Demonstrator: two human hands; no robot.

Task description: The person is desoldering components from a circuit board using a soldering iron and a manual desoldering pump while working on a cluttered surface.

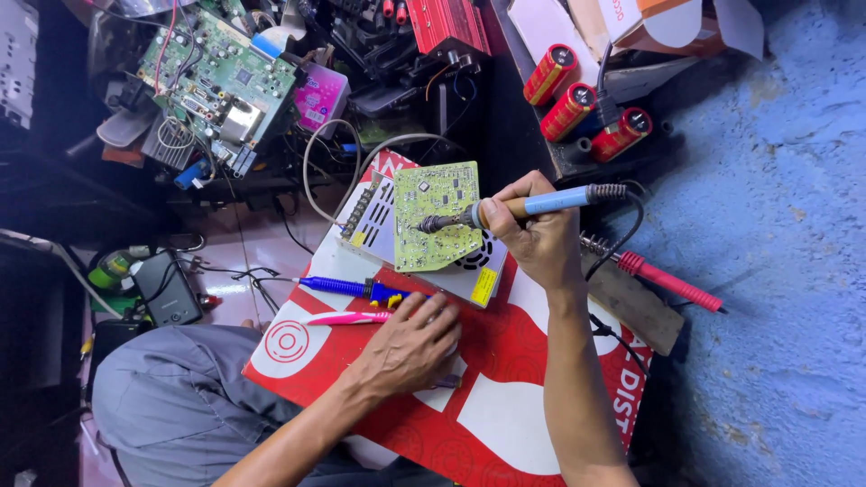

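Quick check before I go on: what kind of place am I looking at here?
Most likely a small electronics repair spot worked at floor level. The right hand holds a soldering iron over a green circuit board, three red capacitors lie nearby, and another circuit board tops a pile of parts.

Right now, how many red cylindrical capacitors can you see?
3, in a row at the upper right: the first capacitor, the second capacitor, the third capacitor. Clutter may hide others.

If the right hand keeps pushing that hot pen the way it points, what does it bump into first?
Probably the green circuit board. The right hand aims the soldering iron leftward, its tip already over it, though contact isn't clear.
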